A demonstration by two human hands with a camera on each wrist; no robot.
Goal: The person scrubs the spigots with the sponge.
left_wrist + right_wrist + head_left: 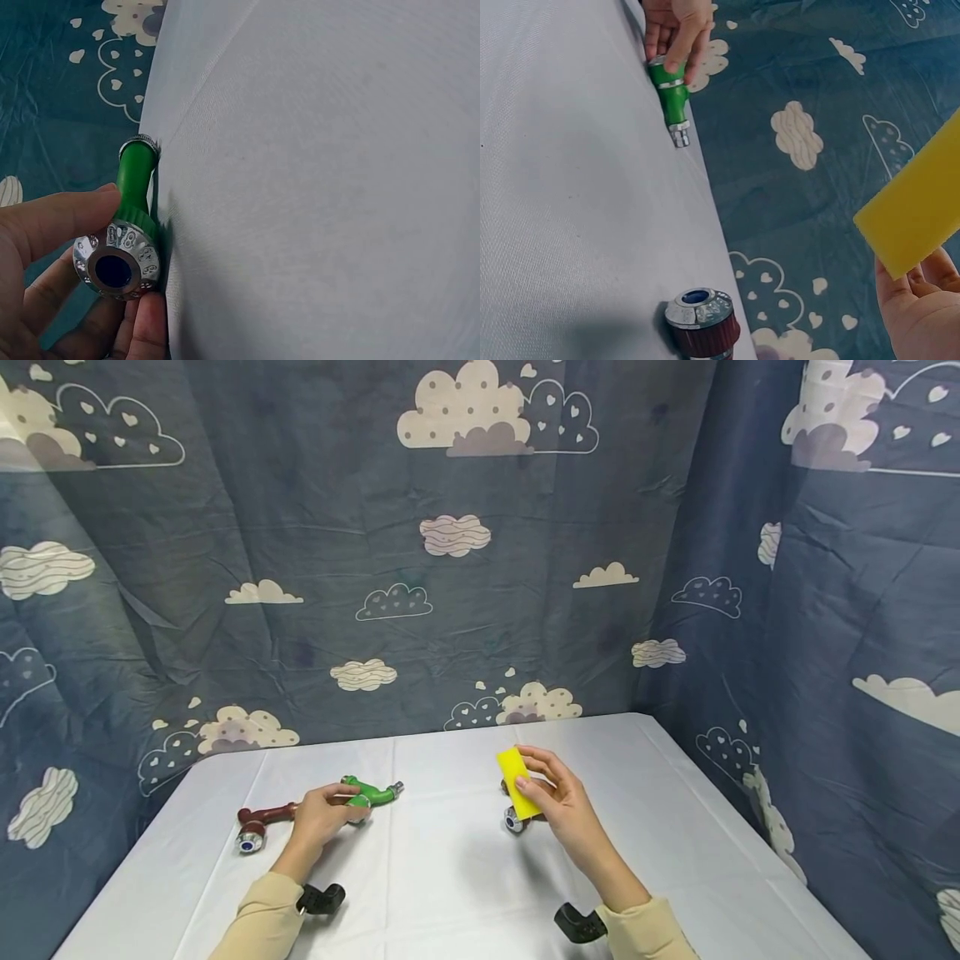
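Observation:
My left hand (pixel 322 814) grips a green tap (pixel 382 795) by its handle end, and its silver threaded tip points right. In the left wrist view, the thumb lies on the green body and fingers curl below the silver knob (pixel 114 271) with its dark blue centre. My right hand (pixel 566 802) pinches a flat yellow sponge (pixel 517 783) between thumb and fingers. Beneath the sponge in the head view is a dark red tap, partly hidden, its silver knob (pixel 514 820) showing. The right wrist view shows this tap's ribbed red collar (pixel 705 337) apart from the sponge.
Another dark red tap (pixel 266 816) with a silver knob lies left of my left hand. A white cloth (pixel 442 893) covers the table. Dark blue curtains (pixel 315 527) with cloud prints stand behind and at both sides. Black camera mounts (pixel 321 899) sit at both wrists.

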